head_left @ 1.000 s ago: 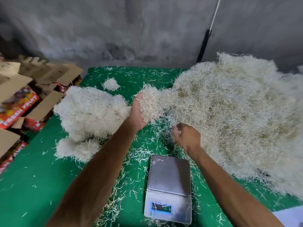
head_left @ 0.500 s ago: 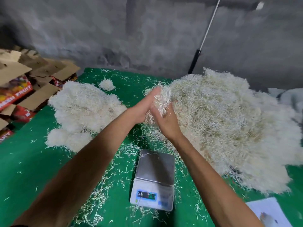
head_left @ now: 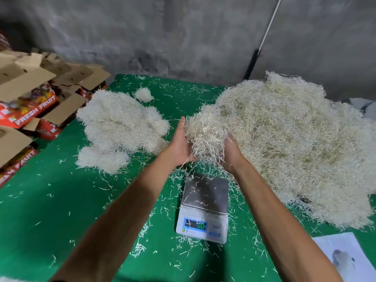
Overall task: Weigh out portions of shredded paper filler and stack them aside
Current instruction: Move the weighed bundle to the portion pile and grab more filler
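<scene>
at nine o'clock sit the fruit boxes [head_left: 30,106], off the edge of the green surface [head_left: 61,210]. next, at about ten o'clock, lies the weighed pile [head_left: 120,127] of white shredded paper, put there so done portions stay apart from the rest. in the middle, the left hand [head_left: 181,143] and the right hand [head_left: 231,153] face each other with a clump of paper [head_left: 205,137] pressed between the palms. each grip looks like an open scoop, fingers mostly straight, though shreds hide the right fingertips. the clump is in the air at twelve o'clock from the scale [head_left: 205,206], likely so it can drop onto the bare tray. at two o'clock is the big pile [head_left: 284,143], near enough to grab from. at five o'clock lies a paper sheet [head_left: 343,259].
</scene>
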`<act>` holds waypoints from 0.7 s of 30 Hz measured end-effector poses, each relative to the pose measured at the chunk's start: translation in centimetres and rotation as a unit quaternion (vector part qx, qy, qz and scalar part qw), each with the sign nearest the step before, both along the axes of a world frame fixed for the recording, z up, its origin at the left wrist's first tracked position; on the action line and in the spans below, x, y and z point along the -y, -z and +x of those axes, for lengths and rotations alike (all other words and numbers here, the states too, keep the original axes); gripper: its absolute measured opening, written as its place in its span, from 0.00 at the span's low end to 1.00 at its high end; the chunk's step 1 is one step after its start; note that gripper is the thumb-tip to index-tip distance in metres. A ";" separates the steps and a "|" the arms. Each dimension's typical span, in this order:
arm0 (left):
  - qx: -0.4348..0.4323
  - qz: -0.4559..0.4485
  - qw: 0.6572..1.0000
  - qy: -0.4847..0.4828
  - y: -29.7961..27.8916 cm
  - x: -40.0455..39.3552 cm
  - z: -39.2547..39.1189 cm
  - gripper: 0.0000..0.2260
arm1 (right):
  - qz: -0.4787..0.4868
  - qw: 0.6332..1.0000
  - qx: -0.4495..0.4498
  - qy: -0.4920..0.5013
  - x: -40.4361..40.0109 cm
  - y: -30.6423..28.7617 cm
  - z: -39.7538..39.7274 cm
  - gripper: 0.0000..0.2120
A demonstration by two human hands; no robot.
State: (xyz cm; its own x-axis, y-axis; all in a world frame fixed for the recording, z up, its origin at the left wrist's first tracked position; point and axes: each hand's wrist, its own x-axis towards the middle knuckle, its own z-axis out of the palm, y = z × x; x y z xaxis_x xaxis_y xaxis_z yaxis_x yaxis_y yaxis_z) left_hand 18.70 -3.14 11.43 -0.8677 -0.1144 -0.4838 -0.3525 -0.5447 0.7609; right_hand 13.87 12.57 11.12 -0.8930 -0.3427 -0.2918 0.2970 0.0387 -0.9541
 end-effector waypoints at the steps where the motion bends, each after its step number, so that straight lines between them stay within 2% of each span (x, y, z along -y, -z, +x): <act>1: -0.004 0.004 1.000 0.017 -0.2 -0.3 0.3 0.36 | 0.063 0.998 -0.022 -0.001 -0.2 0.4 0.1 0.27; 3: -0.016 -0.032 0.998 0.059 0.1 -0.7 0.5 0.38 | 0.138 0.987 -0.079 0.008 -0.6 1.4 0.1 0.24; 5: -0.010 -0.084 0.993 0.082 1.2 -0.6 0.3 0.44 | 0.145 0.984 -0.105 0.028 -1.0 2.3 -0.1 0.35; 6: -0.005 -0.091 0.993 0.068 1.7 -0.6 0.4 0.43 | 0.133 0.984 -0.108 0.050 -1.5 2.4 -0.1 0.35; 9: 0.026 -0.088 0.996 -0.004 3.6 -0.4 0.9 0.38 | 0.119 0.977 -0.132 0.114 -3.2 3.6 -0.3 0.26; 12: 0.048 -0.108 0.993 0.003 6.1 -1.1 2.3 0.41 | 0.133 0.981 -0.106 0.091 -4.7 6.1 0.4 0.21; 14: 0.113 -0.204 0.969 0.082 8.4 -1.9 3.9 0.37 | 0.186 0.979 -0.076 0.032 -5.8 8.2 1.4 0.20; 16: 0.134 -0.362 0.913 0.133 11.1 -1.6 5.7 0.26 | 0.234 0.971 -0.042 -0.019 -7.1 10.5 2.4 0.17; 17: 0.133 -0.413 0.891 0.131 12.2 -1.3 6.5 0.22 | 0.259 0.965 -0.039 -0.031 -7.7 11.4 2.9 0.16; 19: 0.131 -0.434 0.885 0.106 13.8 -0.6 7.8 0.26 | 0.292 0.955 -0.058 -0.005 -8.9 12.5 3.7 0.19; 21: 0.115 -0.411 0.901 0.080 14.2 -0.1 8.8 0.27 | 0.282 0.955 -0.078 0.054 -9.6 12.9 4.0 0.19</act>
State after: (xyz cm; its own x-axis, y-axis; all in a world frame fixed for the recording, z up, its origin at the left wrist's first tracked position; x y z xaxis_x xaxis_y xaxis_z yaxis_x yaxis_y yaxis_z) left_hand 27.49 -3.05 -2.81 -0.7923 -0.3985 -0.4620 -0.5765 0.2410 0.7808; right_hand 17.86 22.16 -1.76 -0.9621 -0.0736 -0.2627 0.1839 0.5361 -0.8239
